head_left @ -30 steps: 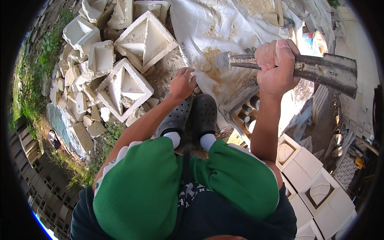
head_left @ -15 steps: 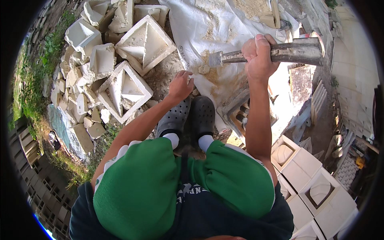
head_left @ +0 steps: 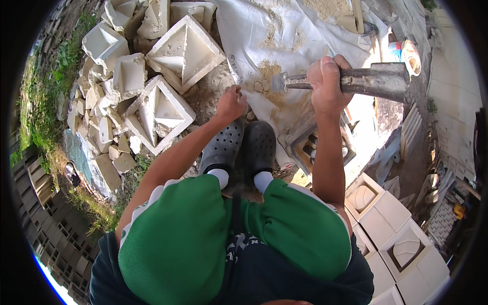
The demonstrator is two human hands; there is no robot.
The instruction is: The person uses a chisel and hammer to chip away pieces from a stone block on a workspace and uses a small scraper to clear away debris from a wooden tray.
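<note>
My right hand [head_left: 330, 84] is closed round the middle of a heavy, dark, worn hand tool [head_left: 373, 81]. Its thick block-like end points right, and its narrower part runs left to a grey tip [head_left: 278, 82] above the white sheet. Pale crumbs [head_left: 262, 85] lie on the sheet beside that tip. In front of my shoes, my left hand [head_left: 232, 104] hovers low over the dirt with fingers curled together; whatever they pinch, if anything, is too small to make out. Left of it are square off-white moulded blocks with angular hollows [head_left: 187, 55], one [head_left: 160, 116] nearest my forearm.
Broken off-white chunks [head_left: 104, 101] pile up at the left beside grass [head_left: 61, 66]. The white sheet [head_left: 244, 38] spreads ahead, with a tin can [head_left: 406, 55] at far right. A box-like frame [head_left: 300, 147] sits beside my right shoe, and pale hollow blocks [head_left: 384, 213] stand at lower right.
My left fingers have curled in closer together. The tool in my right hand has shifted slightly right and down, its grey tip now a little farther from my left hand.
</note>
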